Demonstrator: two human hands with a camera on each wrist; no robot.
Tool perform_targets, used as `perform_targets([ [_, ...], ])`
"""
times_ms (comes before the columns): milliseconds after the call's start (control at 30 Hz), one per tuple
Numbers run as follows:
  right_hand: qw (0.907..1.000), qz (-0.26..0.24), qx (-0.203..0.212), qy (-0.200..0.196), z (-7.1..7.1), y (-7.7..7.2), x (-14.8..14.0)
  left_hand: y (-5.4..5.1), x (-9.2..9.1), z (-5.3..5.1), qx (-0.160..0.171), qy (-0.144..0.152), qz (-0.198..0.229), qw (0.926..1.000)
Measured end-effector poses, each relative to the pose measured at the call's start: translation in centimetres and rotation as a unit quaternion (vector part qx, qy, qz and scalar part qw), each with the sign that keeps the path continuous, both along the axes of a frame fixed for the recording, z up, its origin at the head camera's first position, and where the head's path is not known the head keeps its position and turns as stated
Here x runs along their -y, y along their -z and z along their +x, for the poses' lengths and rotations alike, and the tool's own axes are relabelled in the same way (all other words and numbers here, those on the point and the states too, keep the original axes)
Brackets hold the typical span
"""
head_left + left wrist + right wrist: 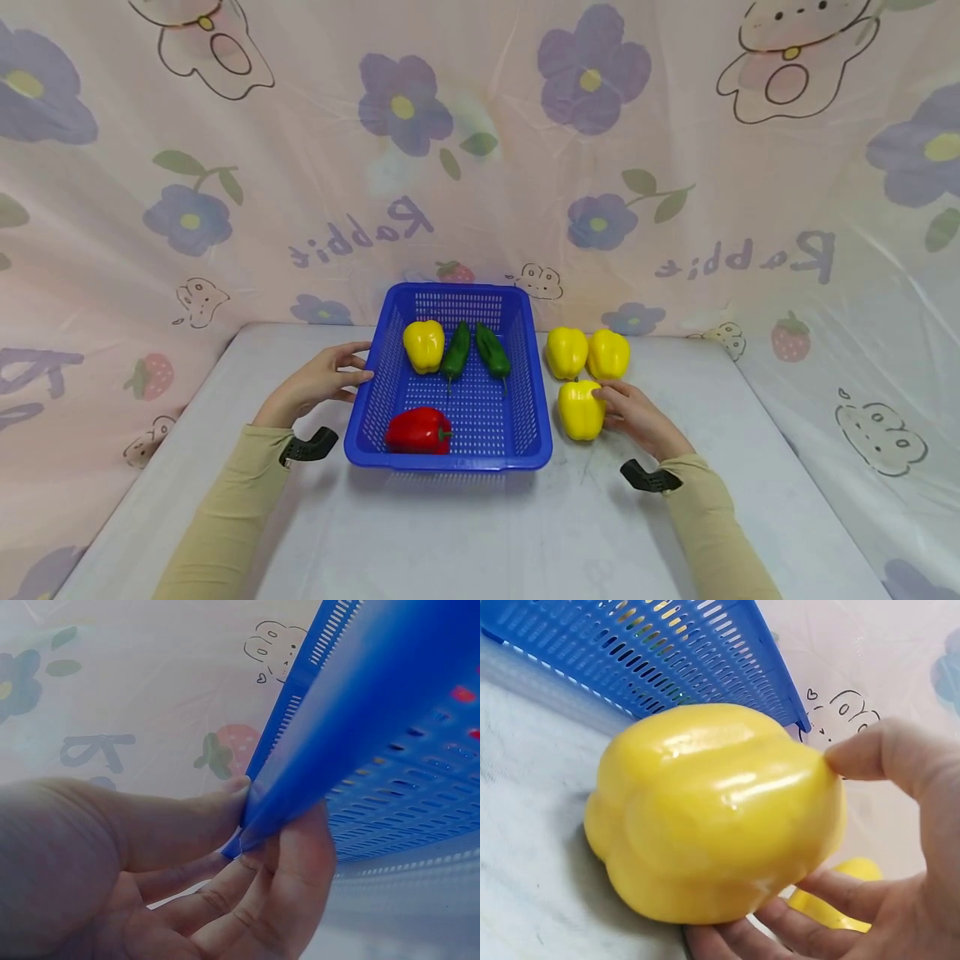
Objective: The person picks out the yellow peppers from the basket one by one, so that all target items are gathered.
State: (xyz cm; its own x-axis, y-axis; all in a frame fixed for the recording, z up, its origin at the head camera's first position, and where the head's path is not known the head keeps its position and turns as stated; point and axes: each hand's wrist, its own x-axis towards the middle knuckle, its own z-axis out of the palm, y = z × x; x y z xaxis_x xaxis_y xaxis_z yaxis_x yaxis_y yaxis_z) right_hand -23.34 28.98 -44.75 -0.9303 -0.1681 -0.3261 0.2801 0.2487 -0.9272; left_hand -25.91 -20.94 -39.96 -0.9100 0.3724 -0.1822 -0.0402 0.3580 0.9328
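Observation:
A blue basket (pixel 456 462) stands on the table, holding a yellow pepper (pixel 424 347), two green peppers (pixel 455 353) and a red pepper (pixel 417 431). The left hand (pixel 321 383) pinches the basket's left rim; in the left wrist view the thumb of that hand (pixel 187 877) lies on one side of the rim (pixel 289 776) and the fingers on the other. Right of the basket, the right hand (pixel 636 417) grips a yellow pepper (pixel 581 412), thumb on one side and fingers beneath in the right wrist view, where the pepper (pixel 712 817) hides part of the fingers.
Two more yellow peppers (pixel 567 352) (pixel 608 355) stand side by side behind the gripped one, right of the basket. A patterned cloth (pixel 495 183) hangs behind and beside the white table (pixel 480 542). Each wrist bears a black mount.

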Motion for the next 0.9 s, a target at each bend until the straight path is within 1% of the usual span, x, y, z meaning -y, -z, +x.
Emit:
perform_targets([
  [300,0.9994,0.025,-0.005,0.023,-0.36,0.2,-0.07,0.08,0.1,0.02,-0.002,-0.001,-0.003,1.0],
  [633,0.9996,0.007,0.007,0.026,-0.25,0.0,0.05,0.03,0.03,0.03,-0.005,-0.001,-0.009,0.9999],
  [900,0.9995,0.01,0.013,0.029,-0.33,0.1,0.05,-0.17,-0.13,0.09,-0.007,0.0,-0.014,0.9999],
])
